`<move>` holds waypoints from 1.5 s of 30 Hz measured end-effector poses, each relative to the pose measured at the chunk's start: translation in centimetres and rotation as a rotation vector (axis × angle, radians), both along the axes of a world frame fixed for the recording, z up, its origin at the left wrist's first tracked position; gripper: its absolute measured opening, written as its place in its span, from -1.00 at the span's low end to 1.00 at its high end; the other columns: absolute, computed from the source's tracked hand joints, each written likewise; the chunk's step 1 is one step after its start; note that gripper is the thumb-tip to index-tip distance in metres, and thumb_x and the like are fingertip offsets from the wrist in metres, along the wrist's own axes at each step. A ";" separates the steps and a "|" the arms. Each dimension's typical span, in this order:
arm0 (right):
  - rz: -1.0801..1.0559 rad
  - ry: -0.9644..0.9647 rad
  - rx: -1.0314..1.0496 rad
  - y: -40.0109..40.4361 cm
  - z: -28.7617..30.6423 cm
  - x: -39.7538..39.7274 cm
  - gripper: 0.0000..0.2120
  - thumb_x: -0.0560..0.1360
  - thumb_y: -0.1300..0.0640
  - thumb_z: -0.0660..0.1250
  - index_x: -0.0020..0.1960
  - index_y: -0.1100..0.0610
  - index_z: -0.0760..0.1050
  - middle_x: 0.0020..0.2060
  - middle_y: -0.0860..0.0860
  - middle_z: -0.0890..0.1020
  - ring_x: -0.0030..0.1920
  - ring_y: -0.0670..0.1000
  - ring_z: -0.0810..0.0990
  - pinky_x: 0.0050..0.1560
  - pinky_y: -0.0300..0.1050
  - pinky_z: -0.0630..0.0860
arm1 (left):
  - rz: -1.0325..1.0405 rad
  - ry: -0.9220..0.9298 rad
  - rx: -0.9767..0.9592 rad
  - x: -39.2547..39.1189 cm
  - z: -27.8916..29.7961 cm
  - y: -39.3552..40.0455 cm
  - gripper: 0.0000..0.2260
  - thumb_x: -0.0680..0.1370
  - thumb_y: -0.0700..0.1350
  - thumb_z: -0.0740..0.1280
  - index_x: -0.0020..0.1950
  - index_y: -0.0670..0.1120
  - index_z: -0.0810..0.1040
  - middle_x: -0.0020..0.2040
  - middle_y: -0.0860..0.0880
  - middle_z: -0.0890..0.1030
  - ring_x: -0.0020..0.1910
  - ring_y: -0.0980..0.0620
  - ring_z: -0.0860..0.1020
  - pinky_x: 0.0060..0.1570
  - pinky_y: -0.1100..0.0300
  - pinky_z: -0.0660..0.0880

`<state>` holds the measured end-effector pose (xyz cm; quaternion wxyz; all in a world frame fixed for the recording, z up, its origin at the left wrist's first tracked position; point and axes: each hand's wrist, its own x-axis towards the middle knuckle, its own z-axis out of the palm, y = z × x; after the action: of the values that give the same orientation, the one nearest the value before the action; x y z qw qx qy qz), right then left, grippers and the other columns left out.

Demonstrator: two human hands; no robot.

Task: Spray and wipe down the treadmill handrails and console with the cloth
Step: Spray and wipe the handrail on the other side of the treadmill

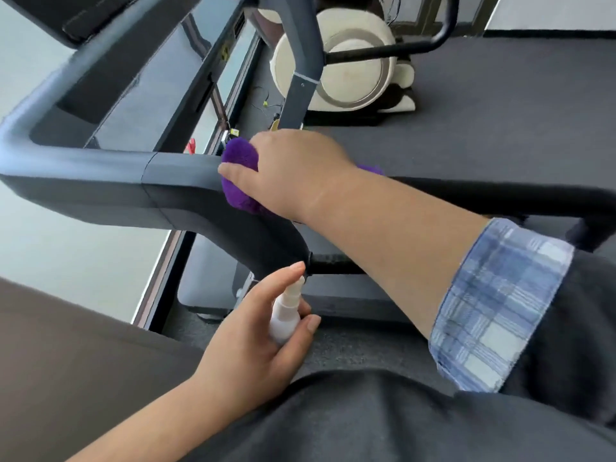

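My right hand (293, 171) presses a fluffy purple cloth (240, 158) onto the dark grey treadmill handrail (113, 181), fingers wrapped over the rail and the cloth. A bit of cloth shows behind my wrist. Lower down, my left hand (253, 341) grips a small white spray bottle (285, 311), forefinger lying along its nozzle, which points up at the underside of the rail. The console (100, 15) is only partly in view at the top left.
A treadmill upright post (301, 85) rises behind the cloth. A cream and black exercise machine (350, 68) stands beyond on dark carpet (500, 101). Cables and small items lie on the floor by a window sill (233, 71). A second black rail (500, 198) runs off to the right.
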<state>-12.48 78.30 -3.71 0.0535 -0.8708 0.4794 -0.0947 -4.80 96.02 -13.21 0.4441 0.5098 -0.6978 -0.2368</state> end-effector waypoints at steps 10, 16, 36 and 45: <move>-0.214 -0.053 0.101 -0.9 0.4 -12.2 -0.41 0.52 -0.46 -0.03 -0.04 -0.01 0.50 -0.11 0.02 0.61 -0.08 0.15 0.51 -0.07 0.03 0.42 | 0.032 -0.033 -0.014 0.6 -0.8 0.2 -0.45 0.51 0.03 0.33 0.41 0.38 0.20 -0.06 0.18 0.55 -0.23 0.06 0.60 -0.21 0.07 0.57; -0.142 -0.044 -0.154 0.7 -1.0 -4.3 -0.46 0.53 -0.43 0.00 0.06 -0.03 0.49 -0.02 0.04 0.64 0.03 0.17 0.60 -0.15 -0.02 0.34 | -0.011 0.036 -0.096 0.2 -0.1 -0.4 -0.52 0.58 0.08 0.30 0.45 0.27 0.19 -0.05 0.17 0.54 -0.15 0.08 0.60 -0.13 0.24 0.53; -0.153 -0.173 -0.266 1.4 -2.0 -7.6 -0.40 0.52 -0.43 0.05 0.23 -0.03 0.53 0.02 0.01 0.65 0.02 0.14 0.61 -0.02 -0.01 0.48 | -0.035 0.132 -0.123 1.3 -1.2 -0.2 -0.49 0.57 0.00 0.32 0.45 0.26 0.21 -0.06 0.16 0.53 -0.14 0.04 0.59 -0.13 0.21 0.51; 0.025 -0.065 -0.151 0.6 -1.4 -0.8 -0.40 0.51 -0.47 0.01 0.20 -0.03 0.47 0.01 -0.02 0.59 0.03 0.11 0.57 -0.13 -0.03 0.40 | -0.024 0.140 -0.075 -0.1 -1.3 0.1 -0.51 0.57 0.07 0.31 0.44 0.32 0.20 -0.06 0.15 0.54 -0.13 0.06 0.60 -0.13 0.21 0.51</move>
<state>-13.30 78.93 -5.15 0.0046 -0.8746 0.4582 -0.1581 -4.87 96.13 -14.56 0.5079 0.4666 -0.6793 -0.2509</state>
